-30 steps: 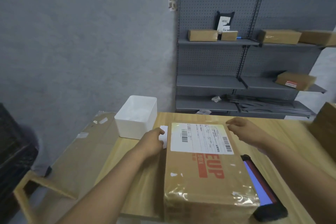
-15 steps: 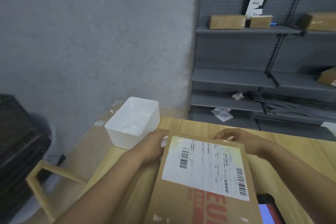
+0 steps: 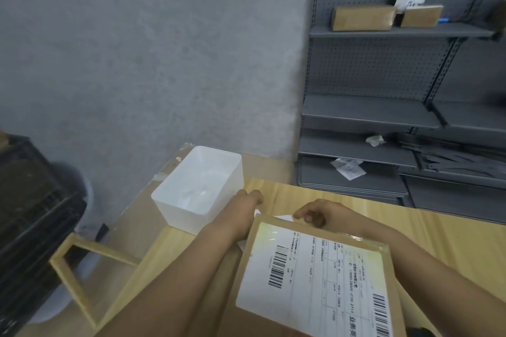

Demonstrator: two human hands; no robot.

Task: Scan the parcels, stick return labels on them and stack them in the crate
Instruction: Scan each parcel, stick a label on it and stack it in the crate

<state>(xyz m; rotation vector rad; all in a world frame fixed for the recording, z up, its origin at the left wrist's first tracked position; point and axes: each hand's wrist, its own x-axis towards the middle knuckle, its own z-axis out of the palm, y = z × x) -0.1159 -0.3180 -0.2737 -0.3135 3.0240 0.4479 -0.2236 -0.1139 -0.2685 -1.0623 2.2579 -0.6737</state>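
Note:
A brown cardboard parcel (image 3: pixel 315 276) with a white shipping label and barcodes fills the lower right, tilted and close to me over the wooden table (image 3: pixel 427 230). My right hand (image 3: pixel 320 215) grips the parcel's far edge with curled fingers. My left hand (image 3: pixel 246 200) reaches past the parcel's far left corner, fingers curled. A white return label (image 3: pixel 283 218) shows beneath that hand at the corner. A black crate (image 3: pixel 32 213) stands on the floor at the far left.
A white plastic bin (image 3: pixel 175 200) sits at the table's far left corner, just beyond my left hand. A wooden frame (image 3: pixel 82 279) stands between table and crate. Grey shelving (image 3: pixel 383 33) at the right carries more brown parcels (image 3: pixel 361 18).
My view has swung left and down, bringing the black crate in. The parcel has turned and come closer to me, and my left hand has slid forward past its corner.

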